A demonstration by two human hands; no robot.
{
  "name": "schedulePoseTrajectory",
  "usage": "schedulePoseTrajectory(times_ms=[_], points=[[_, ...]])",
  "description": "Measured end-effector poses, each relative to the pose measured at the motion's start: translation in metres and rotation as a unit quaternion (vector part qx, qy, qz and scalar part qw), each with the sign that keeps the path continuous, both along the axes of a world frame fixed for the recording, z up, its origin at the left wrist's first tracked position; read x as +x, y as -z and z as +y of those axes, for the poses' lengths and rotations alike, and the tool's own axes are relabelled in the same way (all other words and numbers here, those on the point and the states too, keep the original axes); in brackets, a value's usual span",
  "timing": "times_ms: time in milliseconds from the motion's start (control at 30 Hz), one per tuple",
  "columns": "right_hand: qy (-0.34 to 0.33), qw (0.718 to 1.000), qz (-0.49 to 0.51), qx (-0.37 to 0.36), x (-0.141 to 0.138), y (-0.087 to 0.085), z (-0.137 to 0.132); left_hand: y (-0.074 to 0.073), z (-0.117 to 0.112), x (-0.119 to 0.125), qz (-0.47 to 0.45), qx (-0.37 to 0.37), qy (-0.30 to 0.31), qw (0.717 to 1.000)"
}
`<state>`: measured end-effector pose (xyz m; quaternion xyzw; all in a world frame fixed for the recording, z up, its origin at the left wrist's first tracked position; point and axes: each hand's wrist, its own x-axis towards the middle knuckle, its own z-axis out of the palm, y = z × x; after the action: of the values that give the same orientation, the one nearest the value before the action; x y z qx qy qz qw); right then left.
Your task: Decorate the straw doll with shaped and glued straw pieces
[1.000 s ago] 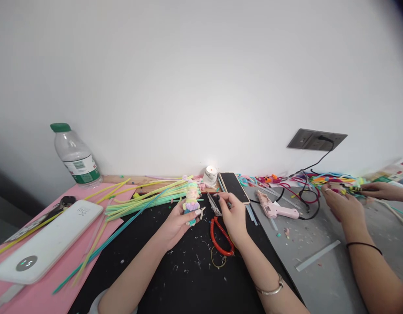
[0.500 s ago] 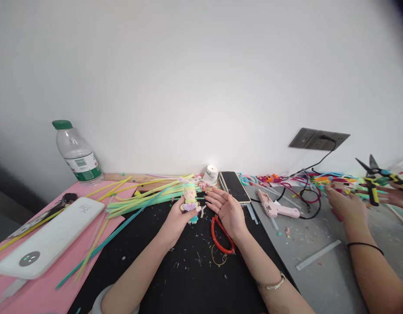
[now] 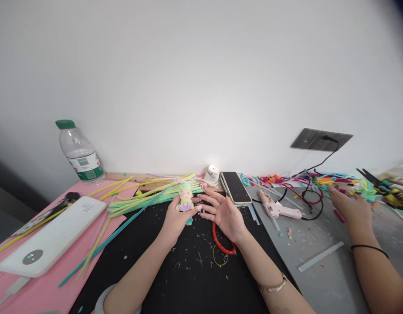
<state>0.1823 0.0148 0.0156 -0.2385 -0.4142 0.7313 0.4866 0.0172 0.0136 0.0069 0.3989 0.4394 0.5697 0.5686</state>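
Left-hand grip clamped on small pastel figure: left hand (image 3: pixel 175 219) at center of frame, thumb across the front below the purple ruffle, fingers behind. Figure (image 3: pixel 186 196) is held roughly upright, head up, probably pinched low so its upper part stays uncovered and reachable. Right hand (image 3: pixel 226 214), just right of center, has its grip apart: palm turned up, fingers spread toward the figure, nothing visible in it. Fingertips sit right beside the left thumb; can't tell if they touch.

Red handle (image 3: pixel 217 237) lies on black mat (image 3: pixel 188 288), partly hidden by the right hand, apparently parked within easy reach. Bundle of fuzzy stems (image 3: pixel 145 204) runs left from behind the figure, likely laid lengthwise to leave the mat's near part free. Phone (image 3: pixel 236 187) and white cup (image 3: pixel 211 175) sit behind the hands, seemingly pushed back out of the way. Pink glue gun (image 3: pixel 284 212) lies right of center, its place probably limited by its cord. Far right, co-worker's hand (image 3: pixel 351 211) is beside colorful scraps, well apart.
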Motion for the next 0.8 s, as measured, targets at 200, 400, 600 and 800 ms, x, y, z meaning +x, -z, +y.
schedulePoseTrajectory(times_ms=[200, 400, 600, 800], points=[[-0.033, 0.999, -0.01, -0.005, -0.0048, -0.0012, -0.004, -0.0006, -0.0007, 0.0021, 0.034, 0.003, -0.044, 0.998], [-0.029, 0.999, -0.012, -0.011, -0.0046, -0.0014, -0.0041, 0.0007, -0.0006, 0.0005, 0.018, 0.012, -0.037, 0.999], [0.008, 1.0, -0.026, 0.005, -0.0006, 0.0017, -0.0011, 0.0067, 0.0023, -0.0032, -0.01, 0.022, -0.077, 0.997], [0.0, 1.0, -0.025, 0.002, -0.0009, 0.0029, -0.0001, 0.0068, 0.0044, -0.0028, -0.069, 0.001, -0.067, 0.995]])
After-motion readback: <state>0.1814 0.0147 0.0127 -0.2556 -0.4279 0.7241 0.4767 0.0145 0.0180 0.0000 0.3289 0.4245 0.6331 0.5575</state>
